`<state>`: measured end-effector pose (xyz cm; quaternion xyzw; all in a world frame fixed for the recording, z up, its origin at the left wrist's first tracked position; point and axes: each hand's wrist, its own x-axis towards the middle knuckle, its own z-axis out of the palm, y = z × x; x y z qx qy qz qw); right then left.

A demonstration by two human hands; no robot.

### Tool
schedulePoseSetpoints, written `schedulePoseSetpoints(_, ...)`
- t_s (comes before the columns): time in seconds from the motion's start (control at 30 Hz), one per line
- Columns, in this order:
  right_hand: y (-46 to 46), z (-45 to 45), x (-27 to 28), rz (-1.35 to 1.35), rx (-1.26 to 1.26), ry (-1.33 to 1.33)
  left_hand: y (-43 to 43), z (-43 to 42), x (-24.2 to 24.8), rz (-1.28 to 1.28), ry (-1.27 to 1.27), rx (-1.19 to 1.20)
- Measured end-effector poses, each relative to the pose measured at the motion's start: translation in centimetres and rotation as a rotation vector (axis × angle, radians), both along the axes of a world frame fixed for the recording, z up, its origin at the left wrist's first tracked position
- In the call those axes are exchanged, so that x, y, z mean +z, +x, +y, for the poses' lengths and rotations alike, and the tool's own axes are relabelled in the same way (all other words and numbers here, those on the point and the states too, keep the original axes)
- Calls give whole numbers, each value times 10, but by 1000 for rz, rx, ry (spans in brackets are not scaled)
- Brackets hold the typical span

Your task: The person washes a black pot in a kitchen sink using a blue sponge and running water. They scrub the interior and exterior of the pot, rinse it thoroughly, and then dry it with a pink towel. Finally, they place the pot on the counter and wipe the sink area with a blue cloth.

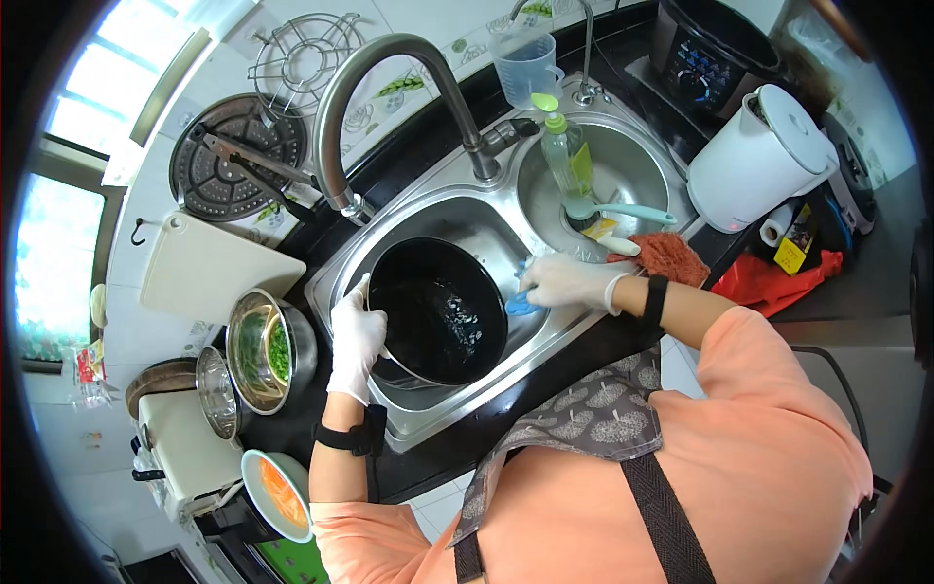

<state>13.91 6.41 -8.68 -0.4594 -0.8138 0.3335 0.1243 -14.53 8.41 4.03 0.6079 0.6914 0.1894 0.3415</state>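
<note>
My left hand (357, 339), in a white glove, grips the left rim of a round black pot (416, 306). The pot sits tilted in the larger basin of the steel sink (489, 226), and its dark inside shines wet. In a white glove too, my right hand (565, 283) holds a crumpled blue cloth (522, 301) just beyond the pot's right rim. An arched steel faucet (430, 45) stands behind the basin with its spout to the left of the pot.
The smaller basin holds a soap bottle (560, 157) and a green-handled brush (635, 212). A rust-coloured rag (668, 257) lies by my right wrist. A white kettle (755, 164) stands at right. Steel bowls (303, 358) and a bowl of orange shreds (252, 467) stand at left.
</note>
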Motion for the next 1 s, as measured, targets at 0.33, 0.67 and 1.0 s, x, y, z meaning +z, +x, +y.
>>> schedulePoseSetpoints(0.33, -71, 49, -13, 175, -205, -702, 5, -9, 18, 324, 674, -372)
schedulePoseSetpoints(0.67, -89, 61, -49, 1289, -425, -1269, 49, -63, 14, 741, 805, -672)
schedulePoseSetpoints(1.0, -76, 58, 4, 1286, -325, -1077, 63, -86, 10, 767, 966, -759)
